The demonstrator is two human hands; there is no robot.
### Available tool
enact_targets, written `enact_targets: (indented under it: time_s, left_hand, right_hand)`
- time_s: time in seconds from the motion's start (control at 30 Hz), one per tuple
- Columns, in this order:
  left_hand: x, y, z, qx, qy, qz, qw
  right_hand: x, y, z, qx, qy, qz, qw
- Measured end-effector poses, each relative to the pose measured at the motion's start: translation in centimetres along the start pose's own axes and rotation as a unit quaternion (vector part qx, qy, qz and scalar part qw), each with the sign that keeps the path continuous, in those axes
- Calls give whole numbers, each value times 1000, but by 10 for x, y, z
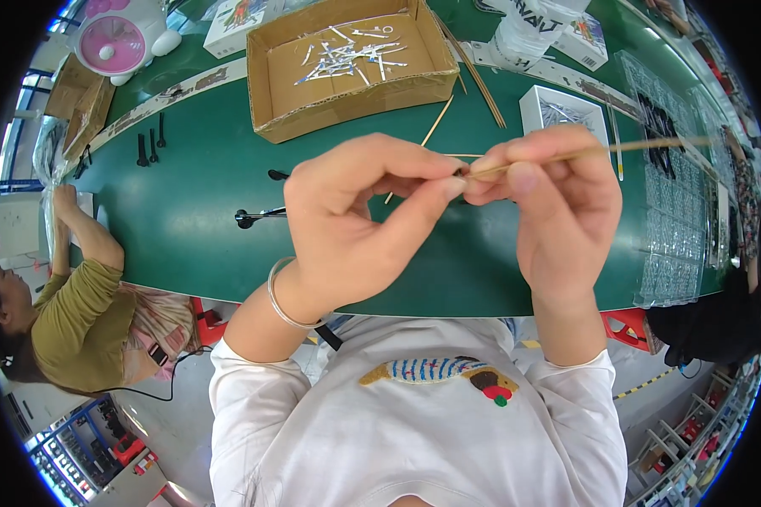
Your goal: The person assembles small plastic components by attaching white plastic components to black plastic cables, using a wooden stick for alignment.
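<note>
My left hand (347,220) and my right hand (566,215) meet above the green table. In my right hand is a thin wooden stick (651,145), pinched between thumb and fingers and pointing out to the right. The stick's other end reaches the left fingertips. There my left thumb and forefinger are closed on a small dark piece (459,172), mostly hidden, so its kind is unclear. Just left of my left hand lies a black part with a round head and thin metal shaft (247,219). Another thin stick (438,123) rests on the table behind my hands.
A cardboard box (271,127) with small white strips stands at the back. A white box (533,114) of small grey parts sits right, near clear plastic trays (672,228). Several black parts (152,150) lie left. A person in an olive top (76,317) works at the left.
</note>
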State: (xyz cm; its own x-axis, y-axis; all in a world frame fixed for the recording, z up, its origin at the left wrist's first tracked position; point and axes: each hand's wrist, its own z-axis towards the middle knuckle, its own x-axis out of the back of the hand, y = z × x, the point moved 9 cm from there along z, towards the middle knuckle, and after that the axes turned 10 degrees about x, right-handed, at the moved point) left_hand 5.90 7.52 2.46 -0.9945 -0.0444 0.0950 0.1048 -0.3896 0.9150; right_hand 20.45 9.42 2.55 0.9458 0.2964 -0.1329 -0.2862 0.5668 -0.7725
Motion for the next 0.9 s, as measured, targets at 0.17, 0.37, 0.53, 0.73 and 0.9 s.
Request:
enact_targets:
  time_s: [0.17,0.37,0.53,0.73,0.9]
  left_hand:
    - [-5,-21,0,153,-38,-154,975]
    - [-3,-26,0,178,-46,-217,959]
    - [0,-24,0,189,-48,-238,952]
    - [2,-23,0,195,-48,-253,946]
    - [3,-21,0,178,-47,-259,948]
  right_hand:
    - [5,18,-2,-126,54,109,984]
    - [9,39,-3,-202,-17,41,978]
    - [-13,61,-22,-227,-244,-253,908]
    - [-26,74,-38,-215,-356,-360,835]
    - [-28,72,-36,-200,-363,-393,821]
